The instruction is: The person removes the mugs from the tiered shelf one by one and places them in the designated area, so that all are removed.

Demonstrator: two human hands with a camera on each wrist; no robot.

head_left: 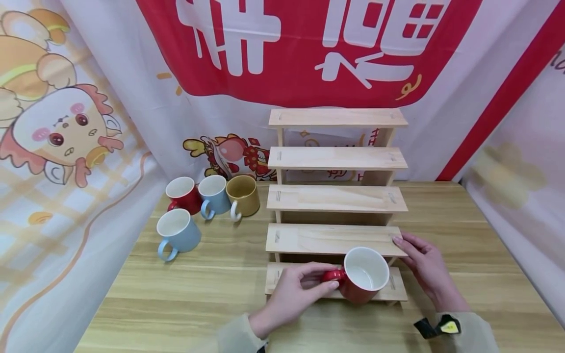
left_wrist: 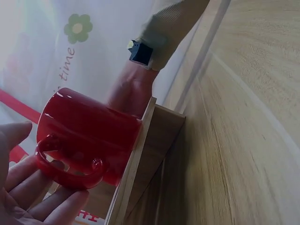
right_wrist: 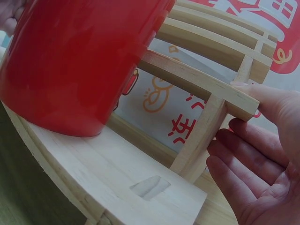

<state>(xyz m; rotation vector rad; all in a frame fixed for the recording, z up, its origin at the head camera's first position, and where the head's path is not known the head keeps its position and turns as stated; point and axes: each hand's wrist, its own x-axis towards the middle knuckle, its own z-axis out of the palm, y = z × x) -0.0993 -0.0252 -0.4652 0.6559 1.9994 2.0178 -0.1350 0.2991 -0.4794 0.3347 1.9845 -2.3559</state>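
Note:
A red mug [head_left: 364, 274] with a white inside stands upright on the lowest step [head_left: 282, 274] of a tiered wooden rack [head_left: 337, 198]. My left hand [head_left: 295, 289] is at its handle [left_wrist: 70, 180], fingers behind the loop and thumb on the near side. In the right wrist view the mug's base [right_wrist: 70, 124] rests on the step's board. My right hand [head_left: 423, 264] holds the right end of the second board from the bottom [right_wrist: 229, 96], thumb on top and fingers beneath.
To the left on the wooden table [head_left: 212, 304] stand another red mug [head_left: 190, 198], two light blue mugs [head_left: 185, 235] and a tan mug [head_left: 249, 198] with a white handle. Printed cloth walls [head_left: 106, 147] enclose the table at the back and sides.

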